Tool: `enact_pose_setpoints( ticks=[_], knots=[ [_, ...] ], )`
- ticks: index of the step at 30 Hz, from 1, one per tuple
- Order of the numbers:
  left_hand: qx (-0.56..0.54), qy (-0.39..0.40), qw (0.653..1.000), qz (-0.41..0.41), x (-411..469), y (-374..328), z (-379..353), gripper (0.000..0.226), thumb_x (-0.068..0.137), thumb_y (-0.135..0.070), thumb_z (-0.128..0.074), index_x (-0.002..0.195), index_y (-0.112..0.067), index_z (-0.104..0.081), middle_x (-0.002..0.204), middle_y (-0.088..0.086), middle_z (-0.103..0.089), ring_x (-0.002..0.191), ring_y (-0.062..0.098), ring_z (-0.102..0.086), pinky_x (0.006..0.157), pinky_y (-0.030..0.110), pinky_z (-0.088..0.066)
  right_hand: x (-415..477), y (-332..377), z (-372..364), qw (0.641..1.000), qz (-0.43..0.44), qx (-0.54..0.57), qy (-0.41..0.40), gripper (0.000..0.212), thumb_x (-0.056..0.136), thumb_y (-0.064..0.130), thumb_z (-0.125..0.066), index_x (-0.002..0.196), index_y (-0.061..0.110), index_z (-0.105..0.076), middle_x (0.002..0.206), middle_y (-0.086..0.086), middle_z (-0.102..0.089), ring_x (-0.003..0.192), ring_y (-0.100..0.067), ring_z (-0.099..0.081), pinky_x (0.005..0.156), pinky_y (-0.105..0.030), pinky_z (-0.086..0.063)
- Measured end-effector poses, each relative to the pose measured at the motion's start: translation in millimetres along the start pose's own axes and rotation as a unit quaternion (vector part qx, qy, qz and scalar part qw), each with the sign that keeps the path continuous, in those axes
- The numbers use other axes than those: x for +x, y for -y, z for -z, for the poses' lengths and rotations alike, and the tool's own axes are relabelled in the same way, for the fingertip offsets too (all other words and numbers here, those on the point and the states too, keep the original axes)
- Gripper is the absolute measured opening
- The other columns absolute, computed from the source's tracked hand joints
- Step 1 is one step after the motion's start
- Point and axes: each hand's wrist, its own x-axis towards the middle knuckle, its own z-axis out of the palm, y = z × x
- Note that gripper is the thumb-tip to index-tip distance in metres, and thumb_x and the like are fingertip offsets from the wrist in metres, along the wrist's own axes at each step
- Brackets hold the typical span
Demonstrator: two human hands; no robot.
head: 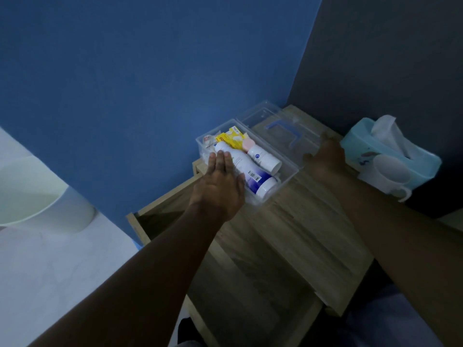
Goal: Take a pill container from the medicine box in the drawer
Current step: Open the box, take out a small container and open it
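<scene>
Bin: a pale bin [37, 196] stands on the floor, well to the left of the left hand.
Drawer: the open drawer [160, 216] lies under the left forearm.
Left hand: the left hand [220, 186] is flat, fingers straight and together, palm down over the near end of the medicine box [288, 176], fingertips touching the large white bottle [240, 161].
Medicine box: clear, lid off, on the wooden top between the hands; it holds the large bottle, a smaller white pill container [264, 156] beside it, and a yellow packet [231, 139] (print unreadable).
Lid: the clear lid [270, 121] with its blue handle lies beyond the right hand.
Right hand: the right hand [325, 156] rests spread on the lid's near edge, grasping nothing visible.
Tissue box: a teal tissue box [390, 156] sits just right of the right hand.
</scene>
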Motion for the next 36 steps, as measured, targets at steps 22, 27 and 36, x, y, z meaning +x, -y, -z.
enact_pose_setpoints(
  ticks=[22, 27, 36],
  knots=[
    [0.012, -0.012, 1.0, -0.007, -2, -7, 3, 0.068, 0.102, -0.038, -0.007, 0.151, 0.008, -0.001, 0.161, 0.027, -0.002, 0.15, 0.04, 0.002, 0.123, 0.046, -0.007, 14, 121, -27, 0.894, 0.341, -0.252, 0.143, 0.035, 0.068, 0.033, -0.083, 0.092, 0.013, -0.067, 0.104, -0.014, -0.066, 0.096, -0.031, -0.064, 0.083, -0.042, -0.056],
    [0.012, -0.003, 1.0, -0.003, -3, -8, 4, 0.068, 0.102, -0.038, -0.007, 0.151, 0.008, 0.0, 0.161, 0.028, 0.0, 0.151, 0.039, 0.003, 0.123, 0.046, -0.007, 13, 120, -31, 0.902, 0.332, -0.244, 0.129, 0.046, 0.067, 0.03, -0.084, 0.105, 0.011, -0.069, 0.113, -0.015, -0.065, 0.109, -0.033, -0.062, 0.09, -0.043, -0.055],
    [-0.006, 0.001, 1.0, 0.002, -2, -5, 3, 0.07, 0.101, -0.04, -0.009, 0.152, 0.006, -0.002, 0.161, 0.026, -0.002, 0.151, 0.039, 0.001, 0.123, 0.046, -0.009, 18, 104, -31, 0.939, 0.318, -0.076, 0.106, 0.028, 0.064, 0.026, -0.084, 0.091, 0.015, -0.08, 0.088, -0.003, -0.075, 0.086, -0.015, -0.068, 0.07, -0.029, -0.055]
  ],
)
